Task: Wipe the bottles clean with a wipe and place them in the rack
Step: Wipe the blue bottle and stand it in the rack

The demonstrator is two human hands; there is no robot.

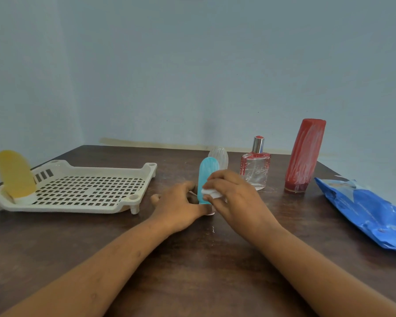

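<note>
- The blue bottle [206, 171] stands upright on its white cap near the middle of the bench [192, 271], well apart from the rack [78, 208].
- The left hand [181, 202] grips the bottle low down. Its fingers [188, 186] curl round the far side and the thumb lies across the front by the cap.
- The right hand [236, 197] comes in from the other side. Its fingers [217, 177] and thumb pinch a small folded white wipe [209, 192], pressed against the bottle's right flank about halfway up.
- The cream rack sits on the left of the bench. A yellow bottle [15, 173] stands cap-down in its near left corner, leaning a little.
- Just behind the blue bottle a clear ribbed bottle [222, 156] stands on the bench, partly hidden by it.
- To the right of that stands a square glass perfume bottle [255, 170] with red edging and a silver collar.
- Farther right a tall red bottle [304, 156] stands streaked with pale smears and tilting slightly to the right.
- A crumpled blue packet [366, 211] lies flat at the right edge of the bench, near the red bottle but not touching it.
- Both bare forearms reach in from the near edge and meet at the blue bottle.
</note>
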